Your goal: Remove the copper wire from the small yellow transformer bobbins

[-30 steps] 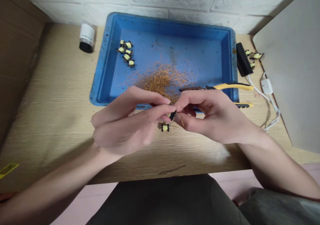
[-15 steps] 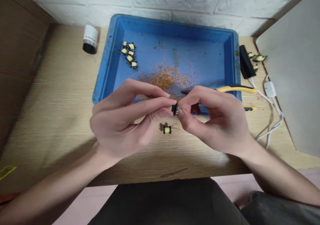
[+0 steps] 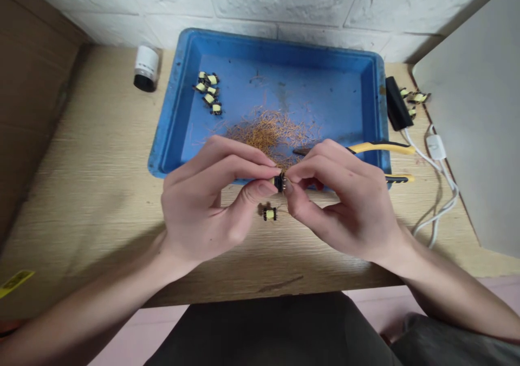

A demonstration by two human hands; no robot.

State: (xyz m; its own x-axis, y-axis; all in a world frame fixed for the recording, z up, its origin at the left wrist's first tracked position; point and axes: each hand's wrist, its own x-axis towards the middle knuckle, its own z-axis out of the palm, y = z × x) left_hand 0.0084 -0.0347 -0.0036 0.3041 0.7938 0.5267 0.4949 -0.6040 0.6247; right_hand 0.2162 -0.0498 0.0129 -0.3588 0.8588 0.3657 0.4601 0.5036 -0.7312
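My left hand (image 3: 207, 203) and my right hand (image 3: 345, 203) meet above the table's front part, both pinching one small black and yellow coil part (image 3: 279, 182) between thumb and fingertips. A second such part (image 3: 268, 213) lies on the wood just below them. Behind the hands stands a blue tray (image 3: 174, 111) holding a heap of thin copper wire scraps (image 3: 272, 133) and several more of the small parts (image 3: 208, 91) in its far left corner.
Yellow-handled pliers (image 3: 382, 148) rest across the tray's right rim. A black adapter (image 3: 393, 110) with a white cable (image 3: 441, 193) and a few more parts (image 3: 414, 98) lie to the right. A white and black cylinder (image 3: 145, 67) lies at back left. A grey panel (image 3: 479, 111) stands on the right.
Both hands have stayed together on the small part, turning it a little between the fingertips and lifting slightly. The view has shifted a bit.
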